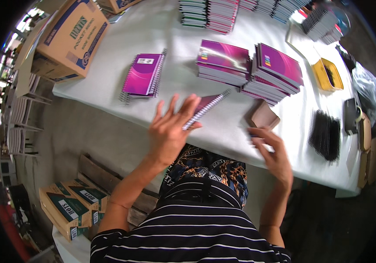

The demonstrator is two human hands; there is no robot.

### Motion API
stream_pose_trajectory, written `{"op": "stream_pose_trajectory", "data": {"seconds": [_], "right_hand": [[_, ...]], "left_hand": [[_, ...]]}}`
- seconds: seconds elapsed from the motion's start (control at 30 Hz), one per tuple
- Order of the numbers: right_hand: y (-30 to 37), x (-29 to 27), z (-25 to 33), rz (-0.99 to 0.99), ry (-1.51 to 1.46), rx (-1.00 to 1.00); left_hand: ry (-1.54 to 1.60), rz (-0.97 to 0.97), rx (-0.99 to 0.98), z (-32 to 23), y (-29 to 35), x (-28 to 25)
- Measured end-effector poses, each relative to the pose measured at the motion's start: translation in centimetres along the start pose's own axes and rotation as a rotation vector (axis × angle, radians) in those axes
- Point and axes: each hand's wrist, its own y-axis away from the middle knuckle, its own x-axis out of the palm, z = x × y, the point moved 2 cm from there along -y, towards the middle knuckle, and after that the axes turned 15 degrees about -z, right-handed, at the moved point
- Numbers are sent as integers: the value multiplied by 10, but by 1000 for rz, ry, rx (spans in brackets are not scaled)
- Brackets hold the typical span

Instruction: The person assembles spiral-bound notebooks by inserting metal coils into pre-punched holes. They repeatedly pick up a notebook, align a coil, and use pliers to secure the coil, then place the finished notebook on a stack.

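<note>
1 purple notebook (206, 103) tilts, pinched in the left hand (169, 128); the right hand (277, 154), blurred, hangs beside a brown box (264, 116), its grip impossible to tell.

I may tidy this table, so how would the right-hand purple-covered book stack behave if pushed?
The right-hand purple-covered book stack would probably feel heavy, being many layers thick. It may slide apart near the top, since its layers sit unevenly and the cover looks smooth.

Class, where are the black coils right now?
At the right of the head view, the black coils lie on the white table, nearer the person than the yellow container and right of their right hand.
</note>
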Motion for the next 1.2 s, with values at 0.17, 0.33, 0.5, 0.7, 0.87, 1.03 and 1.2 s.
{"op": "stream_pose_trajectory", "data": {"seconds": [0.17, 0.33, 0.5, 0.7, 0.87, 1.03, 1.2], "right_hand": [[-7, -81, -77, -541, 563, -50], [-5, -113, -139, -541, 1027, -70], [-33, -70, -104, -826, 790, -315], [-60, 26, 1, -617, 584, -768], [-42, 42, 1, -473, 50, -302], [-65, 64, -20, -221, -872, 455], [-47, 52, -34, -267, -619, 294]], "left_hand": [[-263, -168, 37, 69, -42, -42], [-317, 331, -152, 141, -40, -13], [-176, 16, 148, 81, -81, 18], [-82, 243, 237, 39, -115, 123], [-152, 184, 287, 31, -100, 98], [-133, 122, 433, 17, -62, 68], [350, 144, 93, 11, -31, 32]]}}
